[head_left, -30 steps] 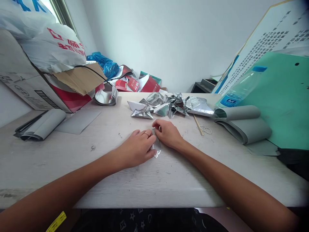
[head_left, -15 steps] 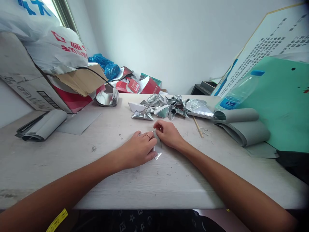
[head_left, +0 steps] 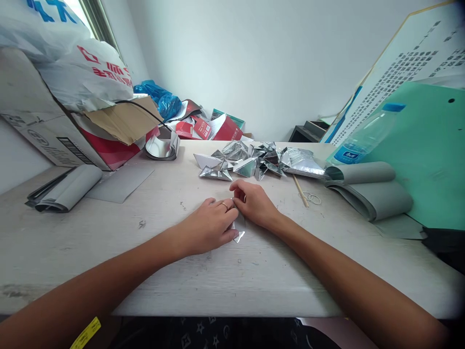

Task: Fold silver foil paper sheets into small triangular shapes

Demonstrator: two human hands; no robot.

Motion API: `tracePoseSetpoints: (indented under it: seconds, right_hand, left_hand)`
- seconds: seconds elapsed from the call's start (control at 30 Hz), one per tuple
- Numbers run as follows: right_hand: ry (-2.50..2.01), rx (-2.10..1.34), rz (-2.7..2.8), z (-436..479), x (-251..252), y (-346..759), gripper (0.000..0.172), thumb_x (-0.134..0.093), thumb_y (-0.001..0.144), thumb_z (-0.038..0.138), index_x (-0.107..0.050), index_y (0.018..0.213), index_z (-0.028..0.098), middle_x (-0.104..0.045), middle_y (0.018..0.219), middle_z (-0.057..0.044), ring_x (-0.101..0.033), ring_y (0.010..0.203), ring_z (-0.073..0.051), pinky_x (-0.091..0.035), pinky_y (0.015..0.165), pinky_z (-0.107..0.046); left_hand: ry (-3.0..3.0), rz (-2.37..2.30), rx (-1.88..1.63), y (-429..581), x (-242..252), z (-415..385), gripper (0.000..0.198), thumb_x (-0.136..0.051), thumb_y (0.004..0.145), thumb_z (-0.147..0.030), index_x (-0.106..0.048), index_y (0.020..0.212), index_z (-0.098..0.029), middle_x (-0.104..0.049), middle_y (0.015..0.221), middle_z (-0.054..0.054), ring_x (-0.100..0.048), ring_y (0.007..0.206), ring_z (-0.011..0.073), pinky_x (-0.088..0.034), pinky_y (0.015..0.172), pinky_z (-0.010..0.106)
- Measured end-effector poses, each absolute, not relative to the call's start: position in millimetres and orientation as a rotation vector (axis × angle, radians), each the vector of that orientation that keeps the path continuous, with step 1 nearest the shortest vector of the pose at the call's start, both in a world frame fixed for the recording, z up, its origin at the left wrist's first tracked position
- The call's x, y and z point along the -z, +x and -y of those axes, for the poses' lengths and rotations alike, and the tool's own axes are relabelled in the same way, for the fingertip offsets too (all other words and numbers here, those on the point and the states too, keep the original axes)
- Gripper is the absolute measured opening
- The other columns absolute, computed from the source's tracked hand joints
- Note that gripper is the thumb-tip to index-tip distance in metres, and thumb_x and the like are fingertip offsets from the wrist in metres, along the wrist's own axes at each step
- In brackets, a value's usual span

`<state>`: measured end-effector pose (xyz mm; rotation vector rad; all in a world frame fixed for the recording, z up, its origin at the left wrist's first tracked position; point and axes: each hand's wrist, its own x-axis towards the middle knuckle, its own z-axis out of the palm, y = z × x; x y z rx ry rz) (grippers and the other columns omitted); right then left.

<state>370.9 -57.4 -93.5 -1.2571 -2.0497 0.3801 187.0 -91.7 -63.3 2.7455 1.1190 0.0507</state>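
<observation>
Your left hand point(head_left: 207, 229) and right hand point(head_left: 254, 203) meet on the pale wooden desk point(head_left: 72, 228), fingers curled nearly closed, together pinching a folded foil strip point(head_left: 239, 236), whose shiny tip pokes out below your left hand, just in front of the heap of folded foil triangles point(head_left: 250, 162). A thin wooden stick point(head_left: 301, 190) and rubber bands point(head_left: 312, 198) lie just right of that heap.

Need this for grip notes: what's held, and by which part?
The left hand and right hand pinch a folded foil piece at its upper end.

A white wall point(head_left: 254, 63) meets a bright window point(head_left: 90, 14) above a pale wooden desk point(head_left: 72, 232).
</observation>
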Motion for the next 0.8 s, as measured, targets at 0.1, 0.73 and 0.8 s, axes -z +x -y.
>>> tracePoseSetpoints:
  seconds: [0.1,0.73,0.8]
  right_hand:
    - [-1.200,-0.411,2.100,58.3,90.9,375.0,0.022,-0.058,0.082,0.014,-0.061,0.103,0.016,-0.063,0.078,0.000,-0.054,0.070,-0.013,-0.037,0.063,-0.026]
    - [-0.965,-0.283,2.351,51.2,92.7,388.4,0.020,-0.055,0.084,0.011,-0.060,0.103,0.017,-0.062,0.076,0.000,-0.053,0.069,-0.012,-0.036,0.065,-0.023]
    - [-0.951,-0.256,2.374,50.9,91.9,389.0,0.017,-0.054,0.085,0.010,-0.059,0.100,0.017,-0.061,0.076,0.001,-0.053,0.069,-0.011,-0.035,0.065,-0.023]
  left_hand:
    - [2.719,-1.144,-0.011,186.5,63.3,92.0,0.061,-0.024,0.084,-0.063,-0.061,0.103,-0.019,-0.052,0.122,0.001,-0.042,0.096,-0.0022,-0.035,0.106,0.023]
    - [2.665,-1.153,0.005,184.7,63.6,91.8,0.061,-0.024,0.084,-0.065,-0.060,0.104,-0.020,-0.050,0.125,0.000,-0.042,0.101,-0.0006,-0.033,0.111,0.027]
    - [2.629,-1.182,0.038,185.6,61.9,92.4,0.056,-0.026,0.084,-0.064,-0.059,0.104,-0.022,-0.050,0.126,-0.001,-0.041,0.102,0.0000,-0.033,0.112,0.030]
